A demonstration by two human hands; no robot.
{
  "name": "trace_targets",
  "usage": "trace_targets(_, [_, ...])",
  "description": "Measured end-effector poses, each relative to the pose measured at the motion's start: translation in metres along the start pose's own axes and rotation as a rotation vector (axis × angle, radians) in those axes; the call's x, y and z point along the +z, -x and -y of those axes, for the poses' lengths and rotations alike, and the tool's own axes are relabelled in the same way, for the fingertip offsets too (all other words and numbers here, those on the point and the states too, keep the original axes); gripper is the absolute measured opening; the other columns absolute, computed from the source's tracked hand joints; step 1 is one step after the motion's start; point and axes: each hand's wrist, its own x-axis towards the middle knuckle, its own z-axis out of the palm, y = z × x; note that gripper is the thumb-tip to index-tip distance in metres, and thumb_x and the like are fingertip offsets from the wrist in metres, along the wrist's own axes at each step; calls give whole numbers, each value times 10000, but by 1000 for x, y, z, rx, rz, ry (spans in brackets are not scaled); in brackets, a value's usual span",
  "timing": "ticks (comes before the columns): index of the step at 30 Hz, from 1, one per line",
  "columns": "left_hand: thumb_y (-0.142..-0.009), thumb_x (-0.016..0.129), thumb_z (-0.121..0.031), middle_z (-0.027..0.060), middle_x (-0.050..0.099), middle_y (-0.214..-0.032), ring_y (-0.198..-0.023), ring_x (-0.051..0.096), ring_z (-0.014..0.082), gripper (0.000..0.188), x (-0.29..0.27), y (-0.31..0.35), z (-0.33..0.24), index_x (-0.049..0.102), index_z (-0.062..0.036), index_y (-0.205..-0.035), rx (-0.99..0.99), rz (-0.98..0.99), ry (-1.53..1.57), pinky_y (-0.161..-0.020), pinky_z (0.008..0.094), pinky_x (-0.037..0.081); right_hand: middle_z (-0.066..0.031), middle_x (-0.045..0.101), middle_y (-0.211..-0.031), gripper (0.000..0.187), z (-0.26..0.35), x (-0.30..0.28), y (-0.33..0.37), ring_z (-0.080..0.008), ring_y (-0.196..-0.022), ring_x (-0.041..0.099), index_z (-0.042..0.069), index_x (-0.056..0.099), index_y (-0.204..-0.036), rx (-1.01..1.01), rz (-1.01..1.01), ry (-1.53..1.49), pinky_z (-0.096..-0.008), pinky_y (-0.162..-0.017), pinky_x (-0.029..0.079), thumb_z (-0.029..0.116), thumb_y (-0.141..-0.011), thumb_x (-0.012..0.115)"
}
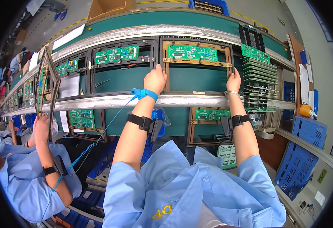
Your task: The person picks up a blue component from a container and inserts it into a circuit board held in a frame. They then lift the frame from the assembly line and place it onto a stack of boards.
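Between the far rail and the near rail, right ahead of the person — the frame lies flat, a hand at each side. Green circuit board sits in its far half, long axis left-right, about parallel to the rails. Right hand is at the frame's right side bar, fingers look clamped on it. Left hand is at the left side bar, fingers curled; can't tell if they actually grip. Board lies beyond both sets of fingers and inward, left hand a touch nearer. Key relation, I'd judge: frame spans hand to hand, so side gaps govern any shift. Left edge is close against the neighbouring frame, can't tell if touching. Right edge has a tall stack of boards just beside the right hand — likely the tight side for knuckles. Near edge runs along the near rail. Most room is inside the frame: green surface shows through its near half. Watch the blue cord off the left wrist strap, running down-left over the near rail.
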Motion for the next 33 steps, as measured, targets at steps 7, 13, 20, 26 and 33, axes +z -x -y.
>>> trace_targets(7, [-789, 473, -207, 220, 572, -693, -652, 567, 395, 208, 4, -5, 4, 451, -3, -827, 4, 9, -37, -579, 473, 465, -139, 612, -912, 317, 2, 5, 3, -278, -820, 590, 116, 520, -1127, -48, -55, -44, -353, -728, 439, 99, -834, 399])
trace_targets(13, [-778, 479, -204, 197, 588, -686, -640, 591, 357, 197, 8, -12, 1, 470, -12, -822, 25, 32, -172, -559, 437, 486, -138, 613, -912, 320, 2, 6, 5, -276, -827, 590, 116, 515, -1133, -6, -49, 0, -356, -724, 439, 103, -837, 396])
trace_targets(20, [-773, 504, -157, 123, 619, -683, -655, 630, 254, 111, 20, -19, -3, 503, -50, -799, -4, 33, -449, -540, 347, 511, -142, 605, -920, 312, 9, 11, 5, -215, -821, 588, 26, 514, -1121, 31, -55, 27, -303, -749, 435, 51, -835, 390])
trace_targets(26, [-802, 464, -133, 124, 624, -690, -658, 632, 250, 98, 23, -24, -4, 506, -44, -807, -6, 71, -473, -521, 338, 509, -138, 605, -923, 312, 9, 14, 3, -221, -815, 590, 34, 511, -1126, 44, -29, -3, -304, -742, 437, 59, -840, 389])
trace_targets(33, [-800, 469, -133, 121, 623, -681, -626, 630, 247, 92, 24, -24, -4, 502, -49, -819, -13, 92, -467, -522, 336, 507, -144, 608, -928, 327, -10, 20, -6, -272, -838, 589, 86, 496, -1149, -8, -35, -6, -352, -736, 439, 105, -837, 401])
